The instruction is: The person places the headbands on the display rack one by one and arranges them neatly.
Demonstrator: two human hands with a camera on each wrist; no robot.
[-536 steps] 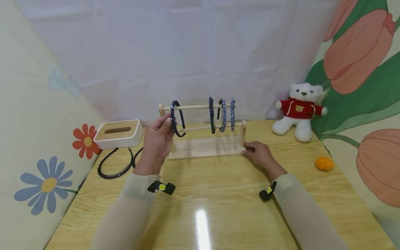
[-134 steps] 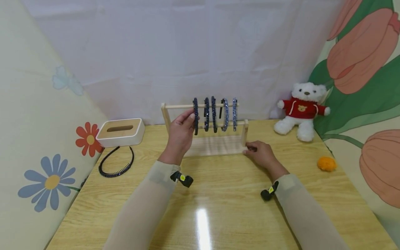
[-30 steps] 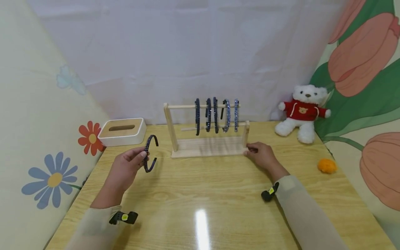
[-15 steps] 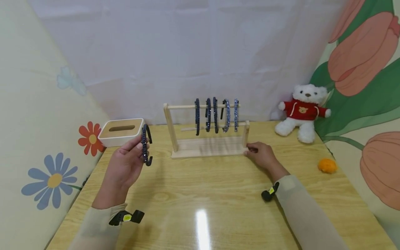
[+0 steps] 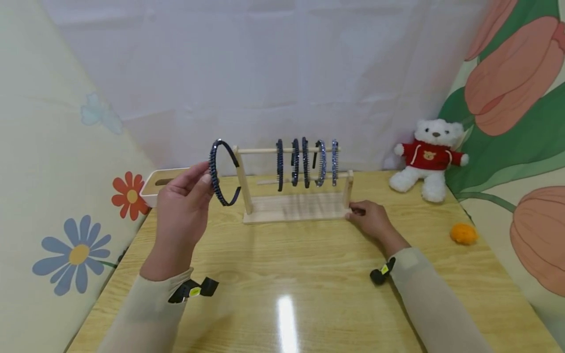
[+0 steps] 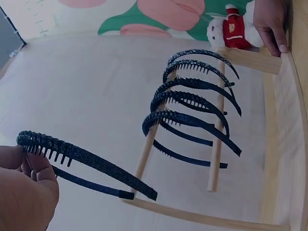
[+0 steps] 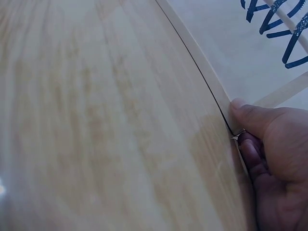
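Observation:
My left hand (image 5: pixel 183 206) pinches a dark, beaded headband (image 5: pixel 213 171) by its toothed middle, between thumb and fingers. It is held upright in the air, its free ends facing the left post of a wooden headband rack (image 5: pixel 291 210). In the left wrist view those tips overlap the near end of one bar (image 6: pixel 146 156). Several headbands, dark ones (image 5: pixel 280 169) and glittery blue ones (image 5: pixel 321 164), hang over the rack's two bars. At the base's right end, my right hand (image 5: pixel 371 220) grips the corner, thumb on top and fingers curled against the side (image 7: pixel 284 149).
A white tissue box (image 5: pixel 152 200) with a wooden lid stands at the back left, partly behind my left hand. A white teddy bear (image 5: pixel 429 157) in a red top sits at the back right. An orange fuzzy object (image 5: pixel 463 234) lies on the right side of the table (image 5: pixel 331 294).
Over the last second my left hand has lifted the headband and brought it rightward to the rack's left post. Earlier, this headband lay on the table and fewer hung on the rack. My right hand stays put.

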